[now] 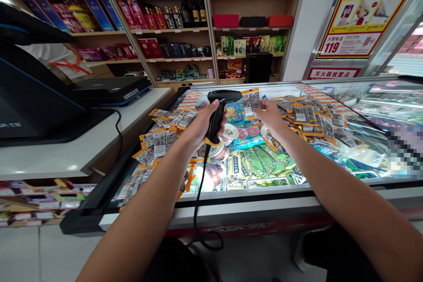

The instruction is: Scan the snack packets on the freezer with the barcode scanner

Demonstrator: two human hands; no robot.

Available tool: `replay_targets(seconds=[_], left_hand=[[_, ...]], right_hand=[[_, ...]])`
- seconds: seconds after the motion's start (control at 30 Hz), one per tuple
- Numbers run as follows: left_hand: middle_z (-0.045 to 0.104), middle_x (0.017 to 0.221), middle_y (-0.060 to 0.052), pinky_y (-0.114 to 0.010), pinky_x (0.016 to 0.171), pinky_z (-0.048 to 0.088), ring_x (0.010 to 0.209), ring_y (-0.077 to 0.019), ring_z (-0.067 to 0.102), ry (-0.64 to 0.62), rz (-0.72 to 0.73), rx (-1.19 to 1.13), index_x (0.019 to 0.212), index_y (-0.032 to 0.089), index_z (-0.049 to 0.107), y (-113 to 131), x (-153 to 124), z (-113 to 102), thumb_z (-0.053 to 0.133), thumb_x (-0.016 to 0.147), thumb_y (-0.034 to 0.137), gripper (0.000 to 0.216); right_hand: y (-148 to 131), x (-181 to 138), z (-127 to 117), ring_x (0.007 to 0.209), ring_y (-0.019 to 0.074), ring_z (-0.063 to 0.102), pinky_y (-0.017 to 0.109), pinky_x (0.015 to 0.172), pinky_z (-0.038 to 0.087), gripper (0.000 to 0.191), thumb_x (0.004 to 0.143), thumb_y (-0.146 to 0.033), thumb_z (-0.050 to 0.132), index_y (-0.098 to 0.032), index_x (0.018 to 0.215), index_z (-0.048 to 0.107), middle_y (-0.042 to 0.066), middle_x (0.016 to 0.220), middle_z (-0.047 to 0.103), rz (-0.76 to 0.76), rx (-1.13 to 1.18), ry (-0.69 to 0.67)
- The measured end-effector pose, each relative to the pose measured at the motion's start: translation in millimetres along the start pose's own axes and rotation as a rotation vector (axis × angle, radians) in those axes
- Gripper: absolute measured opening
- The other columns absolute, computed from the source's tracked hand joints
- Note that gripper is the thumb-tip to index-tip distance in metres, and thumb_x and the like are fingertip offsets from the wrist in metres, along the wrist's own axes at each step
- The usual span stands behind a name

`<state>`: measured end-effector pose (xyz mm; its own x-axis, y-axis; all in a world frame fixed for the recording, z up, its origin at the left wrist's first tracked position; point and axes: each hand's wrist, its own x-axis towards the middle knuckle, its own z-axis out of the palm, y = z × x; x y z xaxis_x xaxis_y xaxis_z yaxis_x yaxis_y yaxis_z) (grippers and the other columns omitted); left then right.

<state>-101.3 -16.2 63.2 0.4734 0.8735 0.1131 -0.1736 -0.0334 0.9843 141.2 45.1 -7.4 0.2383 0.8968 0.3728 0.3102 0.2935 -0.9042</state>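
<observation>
My left hand (pixel 204 124) is wrapped round the grip of a black barcode scanner (pixel 216 119), its head pointing right and its cable hanging down in front of the freezer. In my right hand (pixel 269 114) a small snack packet (pixel 251 102) with orange edges and a printed back is pinched upright, facing the scanner head. Many similar packets lie on the freezer's glass top, in a pile (pixel 160 143) on the left and another pile (pixel 306 116) on the right. Between them, green ice-pop packs (pixel 261 163) and round tubs (pixel 214 172) show through the glass.
A white counter (pixel 66 158) on the left carries a black checkout machine (pixel 36 92). Behind the freezer (pixel 251 207) stand shelves (pixel 161 31) of boxes and bottles, and a black box (pixel 258 68). A person's arm with an orange strap (pixel 71 67) is at the far left.
</observation>
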Motion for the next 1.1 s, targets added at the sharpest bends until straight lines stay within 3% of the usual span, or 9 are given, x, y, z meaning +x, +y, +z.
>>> replay_targets(seconds=[0.1, 0.2, 0.33, 0.4, 0.6, 0.73, 0.83, 0.93, 1.1], left_hand=[[0.055, 0.058, 0.001, -0.021, 0.037, 0.035, 0.038, -0.0087, 0.047, 0.065, 0.011, -0.023, 0.086, 0.019, 0.053, 0.5, 1.5, 0.4, 0.055, 0.091, 0.066, 0.047], [0.055, 0.057, 0.002, -0.021, 0.038, 0.037, 0.037, -0.0084, 0.047, 0.138, 0.039, -0.074, 0.087, 0.018, 0.053, 1.2, 3.6, -3.1, 0.054, 0.092, 0.066, 0.047], [0.055, 0.058, 0.002, -0.021, 0.038, 0.039, 0.038, -0.0086, 0.05, 0.27, 0.067, -0.129, 0.089, 0.019, 0.054, 3.3, 5.2, -12.9, 0.053, 0.092, 0.068, 0.049], [0.054, 0.058, 0.003, -0.022, 0.039, 0.039, 0.038, -0.0084, 0.049, 0.323, 0.077, -0.146, 0.089, 0.019, 0.053, 5.4, 4.9, -18.0, 0.053, 0.091, 0.069, 0.05], [0.055, 0.058, 0.003, -0.022, 0.04, 0.038, 0.04, -0.0085, 0.051, 0.409, 0.13, -0.145, 0.091, 0.02, 0.053, 11.5, 2.1, -25.3, 0.051, 0.092, 0.071, 0.051], [0.052, 0.054, 0.003, -0.022, 0.04, 0.038, 0.04, -0.0097, 0.052, 0.431, 0.138, -0.115, 0.092, 0.021, 0.053, 11.5, 1.5, -25.6, 0.048, 0.091, 0.075, 0.054], [0.051, 0.053, 0.004, -0.022, 0.04, 0.037, 0.04, -0.0101, 0.051, 0.414, 0.143, -0.115, 0.094, 0.021, 0.054, 10.4, 1.8, -26.0, 0.048, 0.09, 0.075, 0.055], [0.05, 0.051, 0.004, -0.023, 0.04, 0.037, 0.04, -0.0106, 0.052, 0.405, 0.129, -0.093, 0.095, 0.021, 0.055, 9.7, 2.0, -25.9, 0.05, 0.089, 0.076, 0.057], [0.053, 0.055, 0.004, -0.022, 0.041, 0.037, 0.041, -0.0092, 0.051, 0.435, 0.117, -0.073, 0.095, 0.021, 0.055, 8.7, 3.0, -22.7, 0.048, 0.092, 0.074, 0.054]], right_hand=[[-3.6, 0.7, -14.0, 0.082, 0.025, 0.063, 0.039, 0.078, 0.049, 0.046, 0.085, -0.034, 0.061, -0.016, 0.127, 0.056, 0.01, 0.098, 0.066, -0.114, -0.238, 0.082], [-8.1, -2.4, -30.0, 0.103, 0.036, 0.06, 0.052, 0.092, 0.045, 0.057, 0.087, -0.029, 0.059, -0.013, 0.141, 0.048, 0.019, 0.108, 0.065, -0.249, -0.586, 0.126], [-21.1, -15.8, -28.9, 0.138, 0.0492, 0.032, 0.072, 0.106, 0.026, 0.056, 0.09, -0.029, 0.06, -0.014, 0.142, 0.049, 0.027, 0.147, 0.043, -0.338, -0.792, 0.182], [-32.0, -29.1, -13.6, 0.141, 0.0479, 0.029, 0.072, 0.109, 0.025, 0.053, 0.093, -0.03, 0.058, -0.017, 0.144, 0.05, 0.023, 0.15, 0.041, -0.389, -0.719, 0.056], [-53.8, -96.3, 61.9, 0.128, 0.0324, 0.053, 0.05, 0.107, 0.043, 0.046, 0.103, -0.044, 0.045, -0.021, 0.14, 0.059, 0.013, 0.137, 0.062, -0.53, -0.444, -0.591], [-53.2, -127.1, 94.3, 0.135, 0.041, 0.044, 0.056, 0.106, 0.041, 0.07, 0.094, -0.063, 0.056, -0.024, 0.151, 0.049, 0.015, 0.155, 0.046, -0.62, -0.585, -0.725], [-52.8, -128.9, 97.9, 0.139, 0.0444, 0.039, 0.059, 0.105, 0.039, 0.072, 0.092, -0.064, 0.059, -0.032, 0.155, 0.044, 0.013, 0.161, 0.039, -0.657, -0.677, -0.77], [-54.7, -118.3, 85.5, 0.135, 0.0422, 0.044, 0.056, 0.103, 0.041, 0.061, 0.092, -0.056, 0.063, -0.026, 0.144, 0.057, 0.016, 0.151, 0.05, -0.652, -0.685, -0.781], [-54.1, -94.0, 49.8, 0.126, 0.0406, 0.049, 0.055, 0.098, 0.045, 0.057, 0.084, -0.074, 0.062, -0.027, 0.116, 0.069, 0.014, 0.128, 0.061, -0.488, -0.619, -0.819]])
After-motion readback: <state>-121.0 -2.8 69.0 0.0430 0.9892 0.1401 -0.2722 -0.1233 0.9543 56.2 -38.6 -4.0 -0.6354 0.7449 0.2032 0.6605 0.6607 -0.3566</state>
